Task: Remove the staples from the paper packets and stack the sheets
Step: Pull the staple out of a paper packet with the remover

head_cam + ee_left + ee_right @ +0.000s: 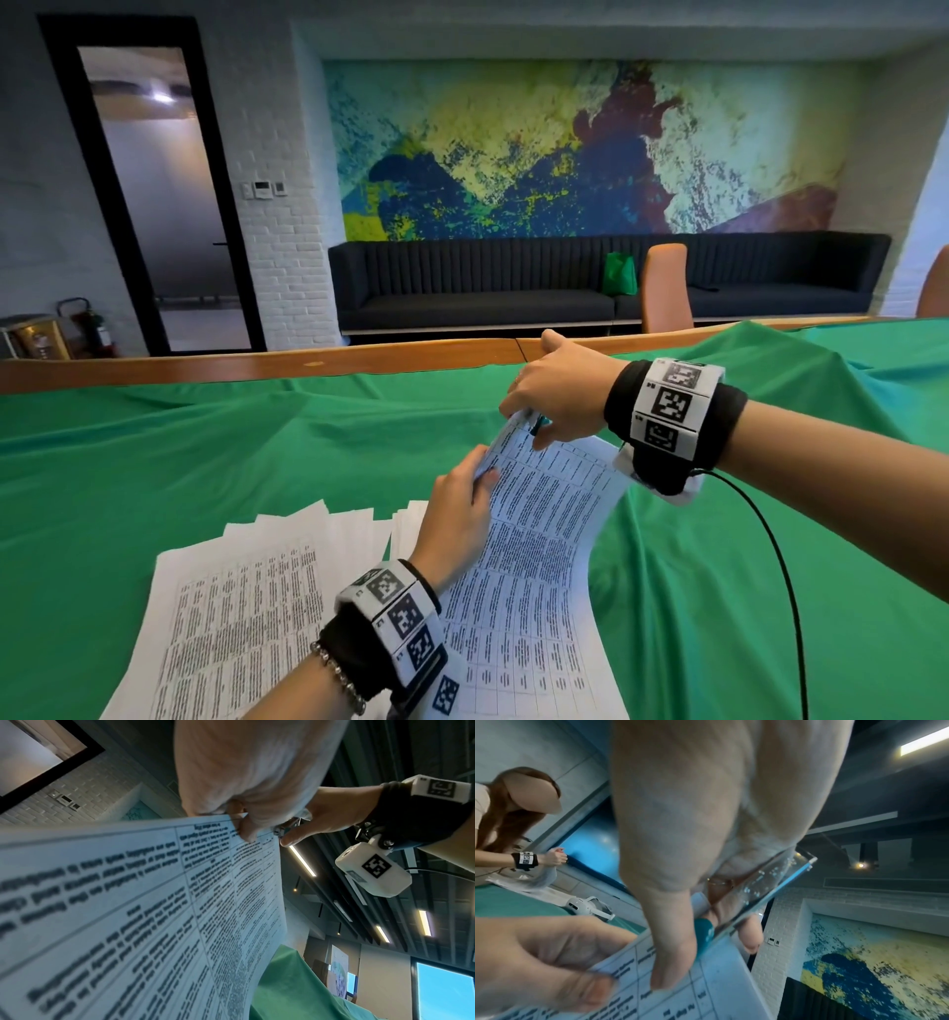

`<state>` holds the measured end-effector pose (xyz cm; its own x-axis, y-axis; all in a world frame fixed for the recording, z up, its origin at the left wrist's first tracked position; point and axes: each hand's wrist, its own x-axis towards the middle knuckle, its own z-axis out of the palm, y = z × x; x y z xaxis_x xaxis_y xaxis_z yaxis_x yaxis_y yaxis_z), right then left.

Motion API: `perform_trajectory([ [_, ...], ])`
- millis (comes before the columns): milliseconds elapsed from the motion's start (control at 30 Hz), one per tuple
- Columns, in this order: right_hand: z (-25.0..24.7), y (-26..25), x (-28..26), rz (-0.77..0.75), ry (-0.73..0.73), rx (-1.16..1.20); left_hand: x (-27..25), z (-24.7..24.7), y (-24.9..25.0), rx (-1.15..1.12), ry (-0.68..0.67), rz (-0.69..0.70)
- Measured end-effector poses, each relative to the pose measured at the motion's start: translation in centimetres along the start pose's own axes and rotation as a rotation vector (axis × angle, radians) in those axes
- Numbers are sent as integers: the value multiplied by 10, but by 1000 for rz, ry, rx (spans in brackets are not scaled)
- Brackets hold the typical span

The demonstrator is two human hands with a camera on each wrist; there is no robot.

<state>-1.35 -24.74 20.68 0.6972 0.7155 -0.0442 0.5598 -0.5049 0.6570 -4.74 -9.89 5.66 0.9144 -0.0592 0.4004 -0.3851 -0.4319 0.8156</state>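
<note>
A printed paper packet [539,539] curves up off the table. My left hand [480,475] pinches its raised top edge between thumb and fingers; the same fingers [246,829] show in the left wrist view on the packet [128,923]. My right hand [534,426] grips a teal staple remover [538,425] at the packet's top corner, just right of the left hand. Up close, the right thumb [675,953] presses the staple remover [703,929] against the sheet's corner [718,983]. The staple itself is hidden. A fanned stack of loose sheets [246,616] lies at the near left.
A green cloth [205,462] covers the table, wrinkled at the right. A black cable [780,580] trails from my right wrist. Beyond the wooden table edge [257,362] stand an orange chair [665,288] and a dark sofa. Another person [513,821] works beside a white headset [588,906].
</note>
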Motion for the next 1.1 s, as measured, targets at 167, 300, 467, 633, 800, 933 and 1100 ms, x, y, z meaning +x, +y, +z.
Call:
perform_trajectory([
  [167,-3,0,0,-45,-2,-55,-2,2,3,-13,-24,-19],
  [300,-2,1,1,-63,-1,-57,-3,2,3,-13,-30,-17],
  [467,0,0,4,-67,-11,-67,-1,2,-4,-7,-27,-8],
  [633,1,-6,6,-80,67,-63,0,-1,-1,-4,6,54],
  [800,8,-6,8,-63,9,26,6,-9,-6,34,11,98],
  [933,18,4,12,19,-5,140,7,-10,-18,-19,7,29],
  [1100,48,20,16,263,-32,326,5,-21,-33,-59,64,-71],
])
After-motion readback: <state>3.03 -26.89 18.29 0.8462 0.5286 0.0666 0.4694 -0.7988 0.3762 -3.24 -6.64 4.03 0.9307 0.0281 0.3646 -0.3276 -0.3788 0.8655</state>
